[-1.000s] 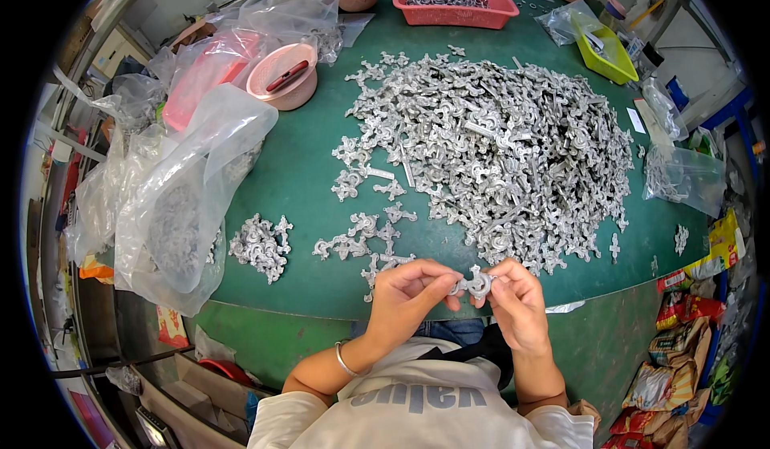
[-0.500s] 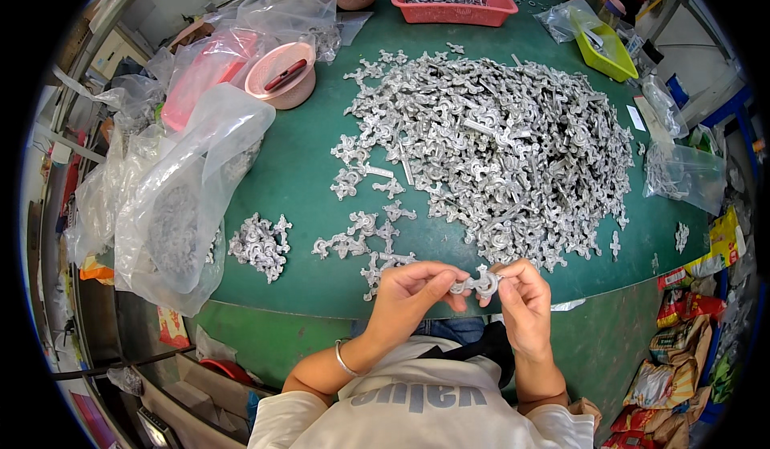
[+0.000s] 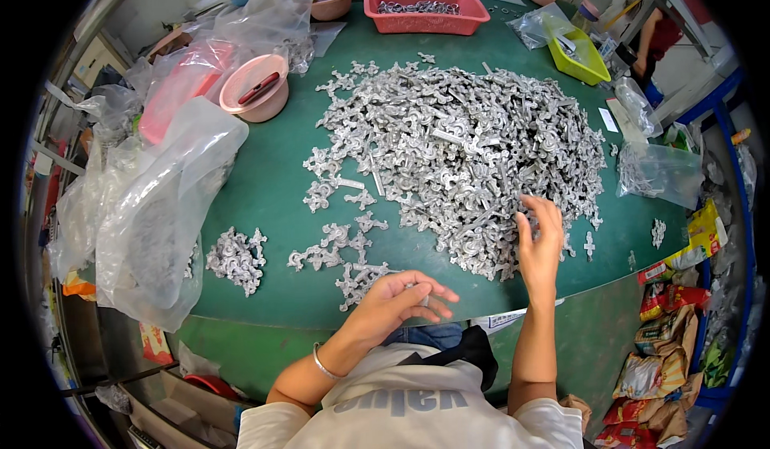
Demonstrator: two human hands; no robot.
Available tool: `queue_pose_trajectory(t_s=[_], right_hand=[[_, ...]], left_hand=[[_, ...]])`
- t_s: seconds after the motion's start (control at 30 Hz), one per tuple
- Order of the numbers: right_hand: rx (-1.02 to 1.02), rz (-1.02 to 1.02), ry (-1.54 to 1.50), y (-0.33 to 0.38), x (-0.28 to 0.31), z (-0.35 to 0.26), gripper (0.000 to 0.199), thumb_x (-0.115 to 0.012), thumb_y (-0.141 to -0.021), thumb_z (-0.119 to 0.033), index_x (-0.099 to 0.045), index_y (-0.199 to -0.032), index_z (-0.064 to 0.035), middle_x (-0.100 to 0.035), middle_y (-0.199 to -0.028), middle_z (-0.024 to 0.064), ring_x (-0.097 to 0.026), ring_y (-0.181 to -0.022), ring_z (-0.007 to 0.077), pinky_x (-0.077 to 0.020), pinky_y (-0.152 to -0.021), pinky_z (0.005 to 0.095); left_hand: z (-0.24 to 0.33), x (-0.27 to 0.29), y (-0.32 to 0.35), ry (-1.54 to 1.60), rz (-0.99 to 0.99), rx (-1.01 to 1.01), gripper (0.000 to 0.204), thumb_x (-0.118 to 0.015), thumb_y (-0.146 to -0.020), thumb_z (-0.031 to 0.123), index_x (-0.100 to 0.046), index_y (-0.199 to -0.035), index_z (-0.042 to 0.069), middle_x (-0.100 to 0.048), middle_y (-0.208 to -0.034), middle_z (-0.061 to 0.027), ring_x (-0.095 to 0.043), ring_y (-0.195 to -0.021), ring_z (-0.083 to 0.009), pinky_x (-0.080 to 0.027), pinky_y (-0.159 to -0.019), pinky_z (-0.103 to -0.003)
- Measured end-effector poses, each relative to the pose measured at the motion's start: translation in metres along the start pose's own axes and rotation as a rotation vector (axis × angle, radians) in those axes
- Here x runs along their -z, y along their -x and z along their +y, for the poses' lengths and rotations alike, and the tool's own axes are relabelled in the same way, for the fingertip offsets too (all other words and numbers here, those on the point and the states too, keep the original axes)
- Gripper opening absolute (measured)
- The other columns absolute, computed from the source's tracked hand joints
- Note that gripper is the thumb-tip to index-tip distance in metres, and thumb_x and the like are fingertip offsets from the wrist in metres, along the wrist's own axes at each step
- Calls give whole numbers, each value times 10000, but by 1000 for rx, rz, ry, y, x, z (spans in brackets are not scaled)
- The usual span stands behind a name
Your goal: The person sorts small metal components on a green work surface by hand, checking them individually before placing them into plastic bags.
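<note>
Head view: my right hand [image 3: 541, 244], fingers parted, is at the near right part of the pile of silvery metal pieces [image 3: 457, 144] on the green table [image 3: 273, 176]. My left hand [image 3: 393, 301] hovers near the table's near edge, fingers loosely curled; I cannot tell whether they hold anything.

I read one inverted grey word [image 3: 400, 402] on the pale shirt [image 3: 365, 426], six o'clock; print on packets [image 3: 642, 374] at four blurs.

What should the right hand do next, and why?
Probably the right hand should dip into the heap of grey metal pieces and pinch one: its thumb and fingers stand parted at the heap's near side, with nothing visible between them.
</note>
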State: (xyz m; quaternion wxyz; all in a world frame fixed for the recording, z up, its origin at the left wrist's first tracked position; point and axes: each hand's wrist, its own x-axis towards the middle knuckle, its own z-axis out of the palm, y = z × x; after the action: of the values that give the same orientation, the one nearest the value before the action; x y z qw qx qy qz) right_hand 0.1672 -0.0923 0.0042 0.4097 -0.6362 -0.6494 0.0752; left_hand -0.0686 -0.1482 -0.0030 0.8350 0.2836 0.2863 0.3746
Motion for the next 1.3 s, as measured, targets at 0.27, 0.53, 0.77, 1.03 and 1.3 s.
queue_pose_trajectory(t_s=[0.27, 0.53, 0.77, 1.03, 1.3], right_hand=[[126, 5, 88, -13, -18, 12, 154, -662, -710, 20, -601, -851, 6, -582, -900, 119, -532, -839, 295, -424, -731, 366], [-288, 135, -739, -2, -5, 2, 67, -621, -802, 12, -589, -860, 21, -593, -778, 69, -556, -640, 142, -442, -574, 259], [-668, -218, -1456, 36, -10, -39, 57, -562, -869, -15, -563, -914, 21, -600, -833, 102, -605, -690, 180, -506, -633, 303], [-603, -377, -1500, 52, -5, -55, 94, -556, -864, 8, -567, -946, 52, -586, -906, 133, -628, -756, 208, -542, -639, 305], [-356, -360, -1233, 53, 11, -67, 223, -549, -815, 114, -557, -1036, 95, -567, -983, 167, -635, -832, 246, -559, -686, 326]], left_hand=[[1, 8, 1, -11, 45, -84, 188, -450, -946, 151, -557, -961, -2, -604, -1071, -220, -632, -871, -225, -519, -741, -318], [1, 3, -4, -40, 96, -119, 264, -487, -914, 82, -554, -1144, -28, -607, -965, -114, -533, -638, -112, -465, -570, -223], [12, -26, -9, -320, 185, -286, 381, -586, -826, -23, -513, -1200, -8, -567, -950, -76, -477, -621, -58, -406, -486, -192], [11, -23, -7, -483, 276, -468, 228, -636, -793, -36, -627, -1020, -15, -590, -891, -55, -480, -569, -45, -372, -469, -175], [14, -23, -1, -363, 291, -397, 162, -622, -796, -52, -636, -957, -50, -583, -820, -73, -471, -526, -67, -349, -433, -190]])
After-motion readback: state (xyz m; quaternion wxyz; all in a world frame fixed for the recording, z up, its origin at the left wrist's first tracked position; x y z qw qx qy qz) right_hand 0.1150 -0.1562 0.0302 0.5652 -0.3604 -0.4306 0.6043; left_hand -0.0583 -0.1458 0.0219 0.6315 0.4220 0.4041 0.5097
